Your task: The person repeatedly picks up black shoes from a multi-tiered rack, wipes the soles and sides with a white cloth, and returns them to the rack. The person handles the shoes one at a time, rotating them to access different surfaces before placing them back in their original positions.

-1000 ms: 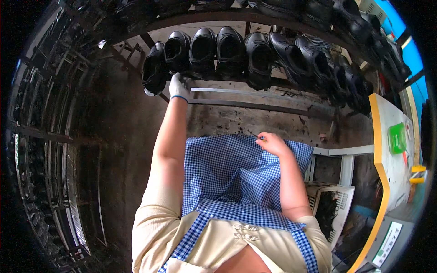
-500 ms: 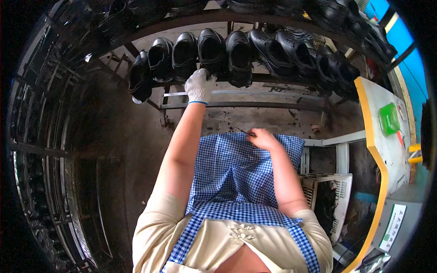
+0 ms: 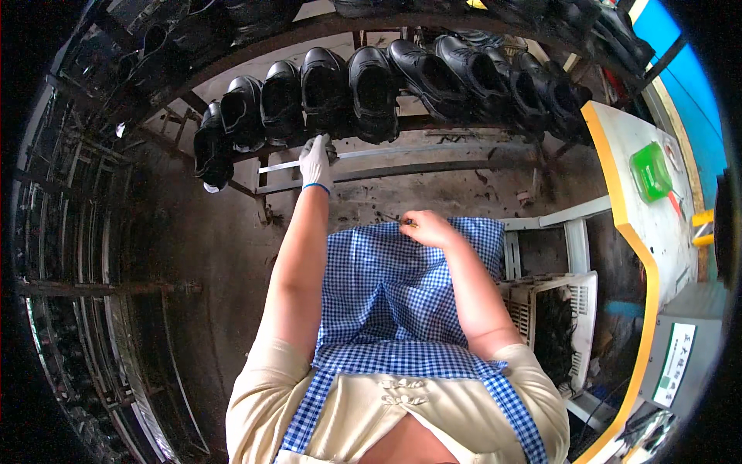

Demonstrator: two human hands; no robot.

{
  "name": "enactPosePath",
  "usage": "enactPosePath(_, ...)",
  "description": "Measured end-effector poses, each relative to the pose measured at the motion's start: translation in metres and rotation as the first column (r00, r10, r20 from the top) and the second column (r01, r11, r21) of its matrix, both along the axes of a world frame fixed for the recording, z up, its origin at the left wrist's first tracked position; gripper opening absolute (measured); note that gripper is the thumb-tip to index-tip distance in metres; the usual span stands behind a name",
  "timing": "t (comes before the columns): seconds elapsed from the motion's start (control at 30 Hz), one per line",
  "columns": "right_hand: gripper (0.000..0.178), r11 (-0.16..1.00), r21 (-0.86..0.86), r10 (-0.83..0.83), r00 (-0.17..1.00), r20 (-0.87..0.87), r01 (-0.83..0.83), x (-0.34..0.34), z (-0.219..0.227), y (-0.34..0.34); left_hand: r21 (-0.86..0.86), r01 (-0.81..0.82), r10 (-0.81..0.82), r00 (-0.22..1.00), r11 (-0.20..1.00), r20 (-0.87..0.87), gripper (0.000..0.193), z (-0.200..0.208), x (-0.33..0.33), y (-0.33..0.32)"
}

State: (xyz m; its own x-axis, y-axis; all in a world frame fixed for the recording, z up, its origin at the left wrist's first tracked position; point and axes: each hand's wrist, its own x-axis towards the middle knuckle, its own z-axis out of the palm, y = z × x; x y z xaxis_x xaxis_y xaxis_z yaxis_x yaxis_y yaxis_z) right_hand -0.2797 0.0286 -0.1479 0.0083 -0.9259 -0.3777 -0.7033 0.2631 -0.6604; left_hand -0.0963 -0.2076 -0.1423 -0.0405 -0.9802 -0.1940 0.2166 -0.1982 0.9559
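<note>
My left hand (image 3: 315, 161), in a white knit glove with dark fingertips, reaches forward to just under the heel of a black shoe (image 3: 324, 89) on the rack. Its fingers are curled, and whatever lies in them is hidden. My right hand (image 3: 430, 229) is bare and held over the lap of a blue checked apron (image 3: 371, 267). Thumb and fingers pinch a thin dark tool with a yellowish part (image 3: 412, 225), its slim tip pointing left. What kind of tool it is cannot be made out.
Several black shoes (image 3: 373, 81) stand in a row on the dark metal rack (image 3: 433, 122), with more on the shelf above. At right are a yellow-edged table (image 3: 618, 170) with a green container (image 3: 651, 172) and a white plastic crate (image 3: 581, 325). Metal racks (image 3: 85, 290) stand at left.
My left hand has dropped slightly away from the shoe heel. The rack and its shoes sit further left in view. My right hand still holds the thin tool over the apron.
</note>
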Motion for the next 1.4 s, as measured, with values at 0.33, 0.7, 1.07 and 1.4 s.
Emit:
enactPosePath(0.33,0.039,0.996,0.084,-0.017,0.998,0.059,0.012,-0.001,-0.004,-0.002,-0.105,0.062,-0.057,0.997,0.993,0.053,0.015,0.010,-0.014,0.035)
enactPosePath(0.7,0.040,0.997,0.070,0.047,0.995,-0.083,-0.042,-0.001,-0.005,0.000,-0.461,0.457,0.296,0.388,0.761,0.873,0.025,0.066,-0.057,0.070)
enactPosePath(1.07,0.038,0.998,0.046,0.054,0.993,-0.109,-0.049,-0.001,-0.015,0.002,-0.399,0.100,0.121,0.862,0.911,0.492,0.022,0.026,-0.074,0.063)
enactPosePath(1.4,0.039,0.996,0.077,0.044,0.996,-0.076,-0.038,-0.001,-0.004,0.001,0.384,0.140,0.084,0.855,0.913,-0.511,0.011,-0.007,-0.075,0.058)
